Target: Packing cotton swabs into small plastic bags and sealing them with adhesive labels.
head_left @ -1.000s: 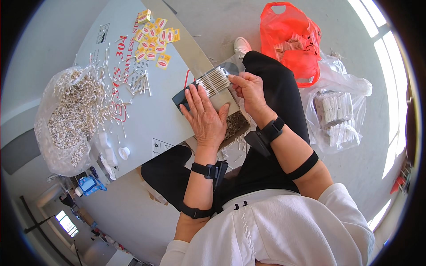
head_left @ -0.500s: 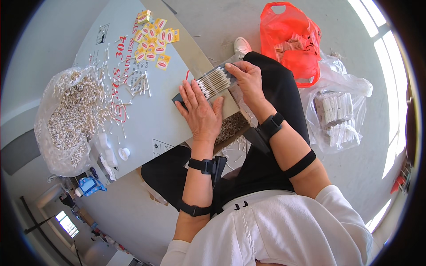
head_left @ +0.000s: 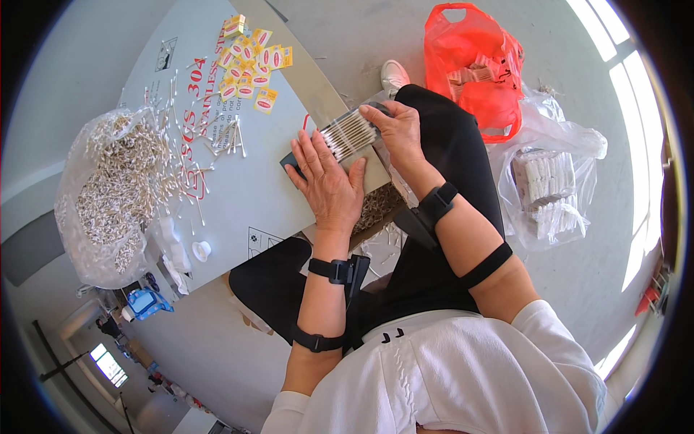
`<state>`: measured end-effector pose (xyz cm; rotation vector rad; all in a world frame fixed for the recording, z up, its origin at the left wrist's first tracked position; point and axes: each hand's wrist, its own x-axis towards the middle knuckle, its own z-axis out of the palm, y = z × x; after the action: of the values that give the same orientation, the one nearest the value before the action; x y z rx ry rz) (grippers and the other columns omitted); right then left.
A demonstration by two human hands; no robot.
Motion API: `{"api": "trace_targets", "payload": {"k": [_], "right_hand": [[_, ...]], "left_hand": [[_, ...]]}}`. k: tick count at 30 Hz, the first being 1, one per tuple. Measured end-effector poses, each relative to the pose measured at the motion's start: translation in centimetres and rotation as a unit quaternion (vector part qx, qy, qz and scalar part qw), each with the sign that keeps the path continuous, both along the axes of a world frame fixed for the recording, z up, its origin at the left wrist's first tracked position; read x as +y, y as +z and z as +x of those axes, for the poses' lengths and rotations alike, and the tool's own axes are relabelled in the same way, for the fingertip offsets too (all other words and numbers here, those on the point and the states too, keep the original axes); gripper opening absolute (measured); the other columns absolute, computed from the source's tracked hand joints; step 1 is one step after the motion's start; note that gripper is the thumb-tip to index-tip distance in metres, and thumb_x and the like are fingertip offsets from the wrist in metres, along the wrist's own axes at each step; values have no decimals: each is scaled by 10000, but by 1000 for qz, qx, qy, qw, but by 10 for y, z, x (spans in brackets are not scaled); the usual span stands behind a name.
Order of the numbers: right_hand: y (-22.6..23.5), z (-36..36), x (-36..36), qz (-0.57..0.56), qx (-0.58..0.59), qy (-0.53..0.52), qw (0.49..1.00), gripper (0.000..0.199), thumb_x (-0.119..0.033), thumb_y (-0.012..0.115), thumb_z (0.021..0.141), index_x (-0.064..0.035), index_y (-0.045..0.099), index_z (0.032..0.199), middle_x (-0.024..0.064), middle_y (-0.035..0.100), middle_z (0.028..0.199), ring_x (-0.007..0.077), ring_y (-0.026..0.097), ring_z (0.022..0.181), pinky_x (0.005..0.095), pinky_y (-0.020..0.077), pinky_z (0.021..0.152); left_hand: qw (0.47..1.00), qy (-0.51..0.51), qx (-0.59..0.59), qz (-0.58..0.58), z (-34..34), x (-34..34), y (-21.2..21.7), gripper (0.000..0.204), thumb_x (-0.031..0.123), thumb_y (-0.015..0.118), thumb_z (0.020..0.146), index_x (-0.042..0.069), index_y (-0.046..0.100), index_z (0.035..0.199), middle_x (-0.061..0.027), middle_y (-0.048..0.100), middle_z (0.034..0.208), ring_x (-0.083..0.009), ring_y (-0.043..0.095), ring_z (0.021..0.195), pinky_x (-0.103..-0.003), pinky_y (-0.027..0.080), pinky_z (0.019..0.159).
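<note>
A row of white-tipped cotton swabs point(head_left: 350, 136) lies side by side in a shallow dark tray point(head_left: 288, 162) at the table's right edge. My left hand point(head_left: 325, 181) rests flat with its fingers stretched over the tray's left part, touching the swabs' left ends. My right hand point(head_left: 399, 134) is closed at the tray's far right end, its thumb on top and fingers round the outer side. The fingers partly hide the corner there. Just below the tray, an open cardboard box point(head_left: 394, 210) holds many loose swabs.
A clear bag point(head_left: 76, 210) spills loose swabs across the table's left side. Yellow-and-white small packets point(head_left: 246, 65) lie at the back. On the floor to the right stand a red plastic bag point(head_left: 499, 112) and a clear bag of white packs point(head_left: 546, 181). A white cap point(head_left: 202, 251) lies near the front.
My right hand has shifted slightly left along the tray's far end, its thumb now nearer the swab tips. My left hand has hardly moved.
</note>
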<state>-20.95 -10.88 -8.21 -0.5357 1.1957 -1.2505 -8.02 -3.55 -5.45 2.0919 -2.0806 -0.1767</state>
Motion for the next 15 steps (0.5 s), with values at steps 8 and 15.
{"api": "trace_targets", "payload": {"k": [8,15], "right_hand": [[7,-14,15,50,-43,41,997,139,-66,757,771,-18,650,696,-24,570,600,38,449,508,230,319,460],[7,-21,21,92,-75,23,993,254,-108,746,800,-107,554,633,-40,513,602,39,413,499,197,300,451]], "left_hand": [[998,-49,-35,16,-5,8,9,847,549,478,935,6,185,1514,-190,148,1592,-364,84,1482,-611,53,1134],[998,-50,-18,23,-8,10,11,842,520,515,924,-2,203,1508,-184,146,1594,-361,89,1481,-616,49,1134]]}}
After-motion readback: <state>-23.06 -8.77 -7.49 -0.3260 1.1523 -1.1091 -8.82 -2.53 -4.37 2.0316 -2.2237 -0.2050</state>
